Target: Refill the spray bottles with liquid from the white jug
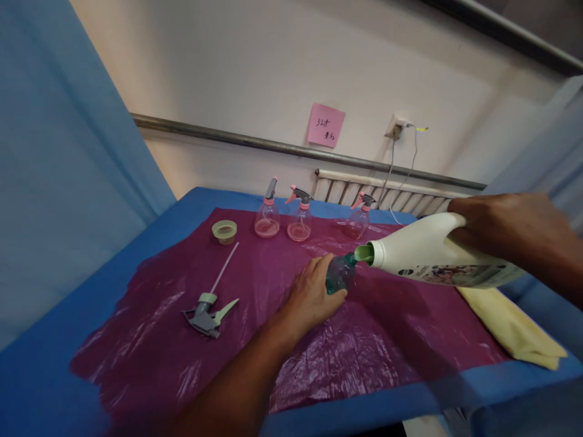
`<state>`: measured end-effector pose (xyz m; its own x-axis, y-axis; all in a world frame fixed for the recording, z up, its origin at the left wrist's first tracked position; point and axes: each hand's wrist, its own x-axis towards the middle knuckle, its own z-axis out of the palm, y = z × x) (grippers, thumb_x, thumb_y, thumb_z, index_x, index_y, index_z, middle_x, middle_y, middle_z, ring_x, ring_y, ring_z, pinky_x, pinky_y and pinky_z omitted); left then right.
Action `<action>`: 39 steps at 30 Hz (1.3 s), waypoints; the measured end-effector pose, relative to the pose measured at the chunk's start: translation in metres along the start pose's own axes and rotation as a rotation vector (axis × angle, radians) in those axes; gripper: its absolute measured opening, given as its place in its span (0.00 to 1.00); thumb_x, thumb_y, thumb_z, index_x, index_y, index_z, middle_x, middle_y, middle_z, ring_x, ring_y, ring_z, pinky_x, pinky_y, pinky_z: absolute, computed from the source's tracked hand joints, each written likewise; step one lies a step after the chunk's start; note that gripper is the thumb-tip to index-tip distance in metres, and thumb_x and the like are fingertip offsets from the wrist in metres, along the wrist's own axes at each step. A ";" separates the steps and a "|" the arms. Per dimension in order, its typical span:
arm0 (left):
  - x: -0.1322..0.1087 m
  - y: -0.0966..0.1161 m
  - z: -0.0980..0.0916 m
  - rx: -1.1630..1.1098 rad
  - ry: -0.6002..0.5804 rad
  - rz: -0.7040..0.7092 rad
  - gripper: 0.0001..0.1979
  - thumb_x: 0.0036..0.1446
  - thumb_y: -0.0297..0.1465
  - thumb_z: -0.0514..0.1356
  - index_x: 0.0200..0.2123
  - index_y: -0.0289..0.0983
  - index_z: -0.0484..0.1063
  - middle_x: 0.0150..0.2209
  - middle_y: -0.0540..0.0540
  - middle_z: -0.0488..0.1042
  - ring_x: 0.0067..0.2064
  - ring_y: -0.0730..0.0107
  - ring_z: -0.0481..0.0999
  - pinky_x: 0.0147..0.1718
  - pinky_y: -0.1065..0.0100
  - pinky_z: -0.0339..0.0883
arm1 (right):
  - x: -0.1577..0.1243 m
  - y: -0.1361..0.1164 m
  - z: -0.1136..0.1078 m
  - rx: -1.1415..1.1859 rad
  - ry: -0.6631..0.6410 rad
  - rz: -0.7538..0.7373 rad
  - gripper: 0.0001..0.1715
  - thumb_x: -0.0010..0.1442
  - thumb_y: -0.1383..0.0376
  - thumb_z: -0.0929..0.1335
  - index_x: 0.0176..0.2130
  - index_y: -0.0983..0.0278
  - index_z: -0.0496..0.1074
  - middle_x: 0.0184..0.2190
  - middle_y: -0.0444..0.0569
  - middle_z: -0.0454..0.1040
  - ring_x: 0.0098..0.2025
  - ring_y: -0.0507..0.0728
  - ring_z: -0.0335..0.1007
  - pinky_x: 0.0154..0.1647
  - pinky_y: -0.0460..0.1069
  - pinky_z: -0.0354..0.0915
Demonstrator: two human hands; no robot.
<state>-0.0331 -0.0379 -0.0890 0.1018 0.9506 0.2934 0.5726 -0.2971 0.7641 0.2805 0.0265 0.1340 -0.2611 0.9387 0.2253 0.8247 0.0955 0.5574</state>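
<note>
My left hand (pixel 314 294) is wrapped round a small clear greenish spray bottle (pixel 339 274) standing without its top on the purple plastic sheet (pixel 255 340). My right hand (pixel 510 227) grips the handle of a large white jug (pixel 437 252), tipped on its side so its green spout meets the small bottle's neck. A grey and green trigger sprayer head (pixel 208 312) with its long tube lies on the sheet to the left. A green cap (pixel 225 230) sits farther back.
Three small spray bottles with pink collars (pixel 267 218) (pixel 299 221) (pixel 359 218) stand in a row at the back of the sheet. A folded yellow cloth (pixel 510 325) lies at the right. Blue curtains hang on both sides. A pink note (pixel 325 125) is on the wall.
</note>
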 end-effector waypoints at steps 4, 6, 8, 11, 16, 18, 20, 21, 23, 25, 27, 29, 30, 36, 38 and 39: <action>0.000 0.001 -0.001 -0.008 -0.011 0.003 0.40 0.59 0.32 0.70 0.74 0.41 0.64 0.70 0.38 0.72 0.72 0.45 0.71 0.73 0.44 0.65 | -0.001 0.000 -0.001 0.003 0.009 0.002 0.11 0.62 0.52 0.64 0.36 0.53 0.73 0.34 0.50 0.83 0.32 0.63 0.76 0.26 0.54 0.53; 0.000 0.001 -0.001 -0.008 -0.010 0.005 0.40 0.59 0.32 0.70 0.74 0.41 0.64 0.70 0.38 0.73 0.72 0.45 0.72 0.73 0.45 0.65 | -0.001 0.000 0.000 0.008 0.024 -0.002 0.11 0.62 0.52 0.65 0.36 0.53 0.73 0.33 0.50 0.83 0.30 0.63 0.76 0.26 0.54 0.53; 0.000 0.000 0.000 -0.008 -0.006 0.001 0.40 0.59 0.33 0.70 0.73 0.43 0.65 0.69 0.39 0.73 0.71 0.45 0.72 0.73 0.45 0.66 | -0.001 0.001 0.000 0.014 0.031 -0.008 0.11 0.62 0.53 0.65 0.35 0.54 0.72 0.33 0.50 0.82 0.30 0.64 0.75 0.25 0.54 0.53; 0.000 -0.001 0.001 -0.004 -0.006 0.001 0.41 0.58 0.33 0.71 0.73 0.42 0.65 0.69 0.39 0.73 0.71 0.45 0.72 0.72 0.46 0.66 | -0.001 0.001 -0.001 0.013 0.032 -0.015 0.11 0.62 0.53 0.64 0.35 0.54 0.72 0.33 0.51 0.82 0.30 0.64 0.75 0.26 0.54 0.53; 0.001 -0.002 0.001 0.010 -0.011 0.001 0.42 0.59 0.33 0.70 0.74 0.39 0.64 0.70 0.36 0.72 0.72 0.45 0.71 0.73 0.46 0.65 | -0.001 0.000 -0.001 0.015 0.030 -0.007 0.11 0.61 0.52 0.65 0.35 0.54 0.72 0.34 0.50 0.82 0.31 0.63 0.74 0.26 0.53 0.52; 0.001 -0.002 0.001 0.013 -0.016 -0.001 0.42 0.59 0.33 0.70 0.74 0.39 0.64 0.70 0.37 0.72 0.72 0.45 0.71 0.73 0.46 0.65 | -0.001 0.001 -0.001 0.015 0.038 -0.008 0.11 0.60 0.52 0.65 0.35 0.54 0.73 0.33 0.50 0.82 0.30 0.62 0.74 0.26 0.53 0.51; 0.000 -0.002 0.001 0.011 -0.014 0.003 0.42 0.59 0.33 0.70 0.75 0.39 0.63 0.71 0.37 0.72 0.72 0.46 0.71 0.73 0.47 0.65 | -0.001 0.001 -0.001 0.016 0.036 -0.009 0.11 0.61 0.52 0.65 0.36 0.54 0.73 0.33 0.50 0.82 0.30 0.62 0.74 0.26 0.53 0.51; 0.000 -0.001 0.001 0.010 -0.012 0.003 0.41 0.59 0.33 0.70 0.75 0.40 0.63 0.71 0.37 0.72 0.72 0.46 0.71 0.74 0.47 0.65 | -0.001 0.001 -0.001 0.016 0.032 -0.009 0.12 0.61 0.52 0.65 0.36 0.54 0.74 0.33 0.50 0.82 0.30 0.62 0.74 0.26 0.53 0.51; 0.000 -0.001 0.000 0.008 -0.007 -0.001 0.41 0.59 0.33 0.70 0.74 0.41 0.64 0.71 0.38 0.72 0.72 0.46 0.71 0.74 0.46 0.65 | -0.001 0.001 -0.001 0.011 0.016 -0.005 0.12 0.61 0.52 0.64 0.36 0.54 0.74 0.33 0.50 0.82 0.30 0.62 0.75 0.26 0.53 0.52; 0.000 0.000 0.000 0.007 -0.009 -0.005 0.41 0.59 0.33 0.70 0.74 0.42 0.64 0.70 0.38 0.72 0.72 0.45 0.72 0.73 0.46 0.66 | 0.000 0.001 -0.001 -0.001 0.008 0.002 0.12 0.61 0.52 0.64 0.36 0.54 0.74 0.34 0.49 0.83 0.31 0.62 0.76 0.26 0.53 0.52; 0.000 0.001 0.000 0.006 -0.012 -0.003 0.41 0.59 0.33 0.70 0.74 0.41 0.64 0.70 0.38 0.73 0.72 0.45 0.72 0.73 0.46 0.66 | 0.000 0.001 -0.001 -0.011 0.019 0.000 0.12 0.61 0.52 0.64 0.36 0.54 0.73 0.34 0.49 0.83 0.31 0.62 0.76 0.26 0.53 0.52; 0.000 0.000 0.000 0.005 -0.015 -0.001 0.41 0.59 0.33 0.70 0.74 0.41 0.64 0.70 0.38 0.73 0.71 0.45 0.72 0.73 0.45 0.66 | 0.000 0.001 0.000 -0.001 0.034 -0.010 0.12 0.61 0.52 0.65 0.35 0.54 0.73 0.33 0.49 0.82 0.30 0.62 0.75 0.25 0.53 0.52; 0.000 0.000 0.000 0.005 -0.013 -0.001 0.41 0.59 0.33 0.70 0.74 0.41 0.65 0.70 0.38 0.73 0.71 0.45 0.72 0.72 0.45 0.66 | -0.001 0.002 0.000 0.010 0.038 -0.014 0.12 0.61 0.52 0.65 0.35 0.54 0.73 0.32 0.49 0.82 0.29 0.62 0.74 0.25 0.53 0.51; 0.000 -0.001 0.001 -0.005 -0.004 0.006 0.41 0.58 0.33 0.71 0.73 0.42 0.65 0.69 0.39 0.73 0.71 0.45 0.73 0.72 0.45 0.67 | -0.001 0.002 -0.001 0.029 0.045 -0.004 0.12 0.60 0.52 0.65 0.34 0.54 0.73 0.33 0.50 0.82 0.29 0.62 0.73 0.25 0.53 0.51; 0.000 -0.001 0.001 0.000 -0.009 0.004 0.41 0.59 0.33 0.71 0.74 0.41 0.65 0.70 0.38 0.73 0.71 0.45 0.72 0.72 0.46 0.66 | -0.002 0.003 -0.002 0.020 0.047 -0.010 0.12 0.61 0.52 0.65 0.35 0.54 0.73 0.33 0.50 0.82 0.30 0.62 0.75 0.25 0.53 0.52; 0.000 0.000 0.001 0.002 -0.010 0.002 0.41 0.59 0.33 0.71 0.74 0.40 0.64 0.70 0.37 0.72 0.71 0.45 0.72 0.73 0.46 0.66 | -0.002 0.003 -0.002 0.015 0.044 -0.011 0.12 0.61 0.52 0.65 0.35 0.54 0.73 0.34 0.50 0.83 0.30 0.62 0.75 0.26 0.53 0.52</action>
<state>-0.0329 -0.0380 -0.0897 0.1109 0.9509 0.2891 0.5743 -0.2987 0.7622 0.2824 0.0243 0.1364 -0.2920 0.9219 0.2547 0.8292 0.1113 0.5477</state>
